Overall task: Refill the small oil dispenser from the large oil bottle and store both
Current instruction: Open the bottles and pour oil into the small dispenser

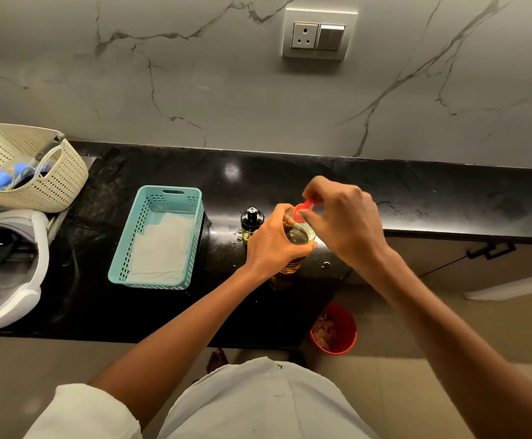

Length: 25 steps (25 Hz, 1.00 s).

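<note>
Teal basket (122, 251), paper-lined, set left of middle on counter (416, 198). Dispenser (252, 218), black top on, stood just right of it. Bottle (301, 237) stood just beside dispenser, nearer front edge, shoulder gripped by left hand (274, 245). Red cap (301, 212) pinched at bottle mouth by right hand (343, 223). Coming off or going on: cannot be told. Bottle best held firm and upright, cap kept level. Wet drops seen on counter: slip risk.

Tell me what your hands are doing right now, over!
Left hand grips clear plastic large oil bottle near its top. Right hand fingers pinch red plastic ring piece at bottle top. Small black-capped glass oil dispenser stands beside, untouched. Nothing blocking.
</note>
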Each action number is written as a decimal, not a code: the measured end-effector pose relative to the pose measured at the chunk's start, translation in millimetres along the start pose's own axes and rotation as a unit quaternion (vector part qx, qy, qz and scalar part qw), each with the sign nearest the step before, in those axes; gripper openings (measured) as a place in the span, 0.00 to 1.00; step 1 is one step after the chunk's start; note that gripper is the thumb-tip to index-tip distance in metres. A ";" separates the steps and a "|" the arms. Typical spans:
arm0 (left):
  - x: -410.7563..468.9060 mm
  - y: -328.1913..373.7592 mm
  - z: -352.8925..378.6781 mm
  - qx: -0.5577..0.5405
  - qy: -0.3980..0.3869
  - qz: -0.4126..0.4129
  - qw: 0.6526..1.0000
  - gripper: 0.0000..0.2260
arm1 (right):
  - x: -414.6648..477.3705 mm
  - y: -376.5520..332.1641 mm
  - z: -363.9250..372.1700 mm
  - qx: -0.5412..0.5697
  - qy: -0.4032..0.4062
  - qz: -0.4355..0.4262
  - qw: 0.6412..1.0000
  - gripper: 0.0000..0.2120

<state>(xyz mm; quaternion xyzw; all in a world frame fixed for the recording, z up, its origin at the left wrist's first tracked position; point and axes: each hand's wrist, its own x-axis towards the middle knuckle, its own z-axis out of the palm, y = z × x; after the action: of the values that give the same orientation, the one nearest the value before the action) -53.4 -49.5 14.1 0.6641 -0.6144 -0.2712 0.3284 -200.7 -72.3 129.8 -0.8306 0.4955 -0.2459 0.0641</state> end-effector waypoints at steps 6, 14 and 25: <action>2.4 -2.5 1.5 0.002 -0.005 -0.004 1.000 0.35 | -88.7 -7.1 44.1 0.261 0.139 0.136 0.946 0.11; -0.3 -2.8 0.2 0.003 0.005 0.005 1.000 0.36 | -183.0 22.9 174.6 0.149 -0.076 0.193 0.967 0.08; 1.1 -6.9 0.2 0.004 -0.002 0.015 1.000 0.36 | -190.5 23.2 207.4 0.117 -0.082 0.180 0.973 0.19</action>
<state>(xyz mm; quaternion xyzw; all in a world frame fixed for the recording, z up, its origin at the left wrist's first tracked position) -49.0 -50.4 8.7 0.6553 -0.6263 -0.2653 0.3285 -195.2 50.4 -124.7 -0.7320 0.5977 -0.2171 0.2443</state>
